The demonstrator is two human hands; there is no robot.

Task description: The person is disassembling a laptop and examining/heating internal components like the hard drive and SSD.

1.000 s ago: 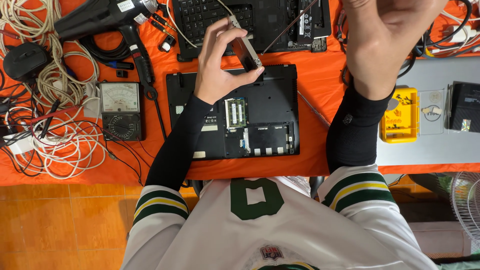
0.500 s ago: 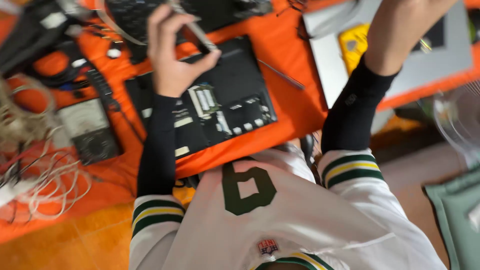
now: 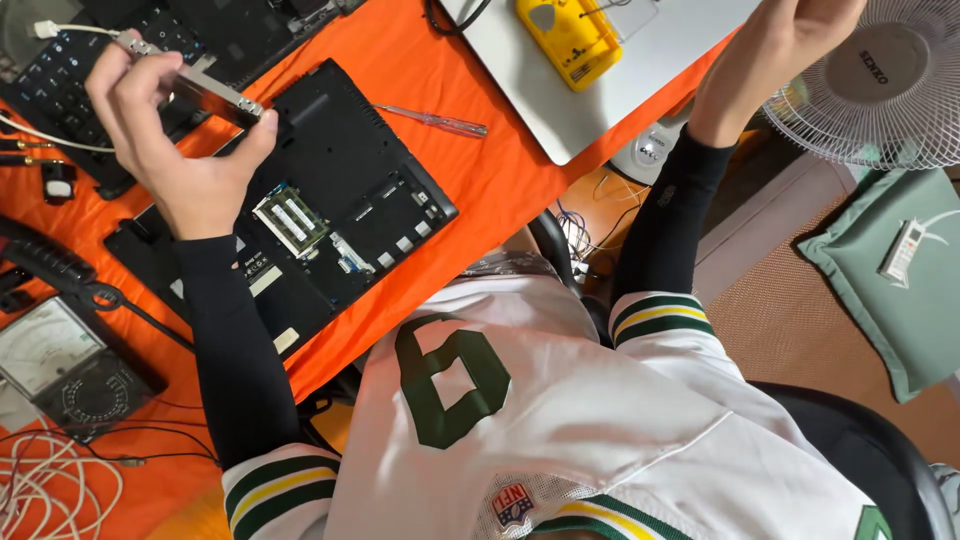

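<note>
My left hand (image 3: pixel 170 140) is raised over the orange table and grips a thin, flat metal drive (image 3: pixel 205 92) by its long edges, tilted. Just below it lies a black laptop base (image 3: pixel 340 190), turned underside up, its cover off and a green memory board (image 3: pixel 290 222) showing. My right hand (image 3: pixel 800 30) is lifted high at the top right, above a grey laptop lid (image 3: pixel 610 100). The frame edge cuts off its fingers, so I cannot see whether it holds anything.
A clear-handled screwdriver (image 3: pixel 430 121) lies right of the base. A yellow tester (image 3: pixel 570 40) rests on the grey lid. A black keyboard (image 3: pixel 60 75), an analog meter (image 3: pixel 60 370) and white cable (image 3: pixel 50 490) sit left. A fan (image 3: pixel 880 90) and green cushion (image 3: pixel 890 270) stand right.
The view has swung right and tilted, bringing the fan and floor into sight. My left hand keeps hold of the drive above the laptop base; my right hand stays raised.
</note>
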